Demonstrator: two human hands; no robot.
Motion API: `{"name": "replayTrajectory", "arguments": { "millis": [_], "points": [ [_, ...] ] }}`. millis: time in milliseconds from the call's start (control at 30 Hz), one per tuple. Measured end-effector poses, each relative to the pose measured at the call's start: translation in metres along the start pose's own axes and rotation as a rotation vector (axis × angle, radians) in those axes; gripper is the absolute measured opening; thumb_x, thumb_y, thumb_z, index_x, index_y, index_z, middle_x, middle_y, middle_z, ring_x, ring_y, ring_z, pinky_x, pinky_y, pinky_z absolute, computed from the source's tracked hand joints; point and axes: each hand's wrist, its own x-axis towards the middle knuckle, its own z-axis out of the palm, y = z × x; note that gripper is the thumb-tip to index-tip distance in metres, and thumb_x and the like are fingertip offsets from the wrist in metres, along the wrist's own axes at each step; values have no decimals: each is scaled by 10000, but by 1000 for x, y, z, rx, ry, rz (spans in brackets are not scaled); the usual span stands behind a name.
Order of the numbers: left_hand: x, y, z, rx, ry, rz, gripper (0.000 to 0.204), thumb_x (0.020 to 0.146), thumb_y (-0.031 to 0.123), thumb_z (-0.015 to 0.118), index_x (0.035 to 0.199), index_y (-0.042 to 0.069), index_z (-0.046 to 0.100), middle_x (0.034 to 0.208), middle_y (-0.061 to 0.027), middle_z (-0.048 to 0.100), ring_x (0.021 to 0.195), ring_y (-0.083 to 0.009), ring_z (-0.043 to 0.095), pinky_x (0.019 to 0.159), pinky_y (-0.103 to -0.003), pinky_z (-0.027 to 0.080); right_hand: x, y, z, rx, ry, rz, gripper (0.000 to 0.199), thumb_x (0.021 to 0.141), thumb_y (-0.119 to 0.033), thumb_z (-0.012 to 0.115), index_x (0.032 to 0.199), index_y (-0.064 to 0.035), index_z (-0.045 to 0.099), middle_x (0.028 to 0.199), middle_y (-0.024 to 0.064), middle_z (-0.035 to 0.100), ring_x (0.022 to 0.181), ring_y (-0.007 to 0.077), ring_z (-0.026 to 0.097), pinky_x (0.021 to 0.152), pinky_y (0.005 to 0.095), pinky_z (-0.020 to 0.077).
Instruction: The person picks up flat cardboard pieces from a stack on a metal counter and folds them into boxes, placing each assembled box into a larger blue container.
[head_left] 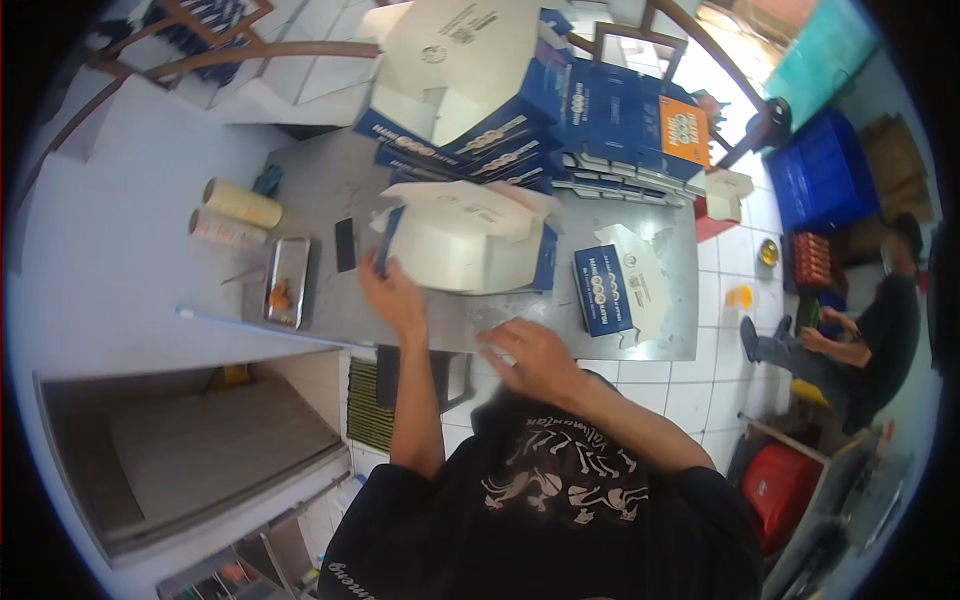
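In front of me on the metal table stands a cardboard box [450, 258], its lid raised, white inside and blue outside. My left hand [393, 298] is at the box's near left corner, fingers stretched up alongside the wall; whether they touch it is unclear. A little short of the box's front edge, my right hand [535, 355] hovers with its fingers apart and nothing in them. Right of the box lies another blue box [603, 290] with a white flap [650, 285] spread beside it.
Nested open boxes [450, 90] are stacked behind, beside a pile of flat blue cartons [615, 120]. Left on the table [330, 180] are a metal tray [289, 282], rolls of film [240, 205] and a black phone [346, 245]. A co-worker [865, 345] sits at the right near a blue crate [820, 175].
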Motion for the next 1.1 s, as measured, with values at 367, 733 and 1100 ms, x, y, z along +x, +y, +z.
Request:
{"name": "replayTrajectory", "arguments": {
  "millis": [367, 733, 1100],
  "points": [
    [-101, 89, -47, -666, -478, -141, 824, 907, 510, 677, 1458, -42, 411, 1276, -165, 518, 1200, -280, 561, 1059, -418, 451, -90, 23, -8, -356, 256, 78, 461, 769, -153, 798, 1223, -127, 722, 1314, 120, 667, 1249, 335, 587, 1063, 525, 423],
    [-163, 131, 189, 356, -1310, 584, 648, 995, 227, 614, 1591, 138, 375, 1535, -243, 406, 1406, -457, 406, 1150, -548, 383, -193, 154, -121, -404, 584, 505, 347, 714, 123, 691, 981, -85, 769, 1145, 86, 747, 1173, 288, 660, 1040, 496, 398],
    [-159, 74, 207, 166, -1670, 143, 591, 911, 293, 776, 1450, 184, 559, 1373, -217, 529, 1300, -412, 546, 1077, -463, 481, -195, 215, -108, 372, 7, 673, 323, 822, 99, 713, 1109, -40, 767, 1075, 150, 763, 1015, 313, 711, 888, 379, 533]
  ]
}}
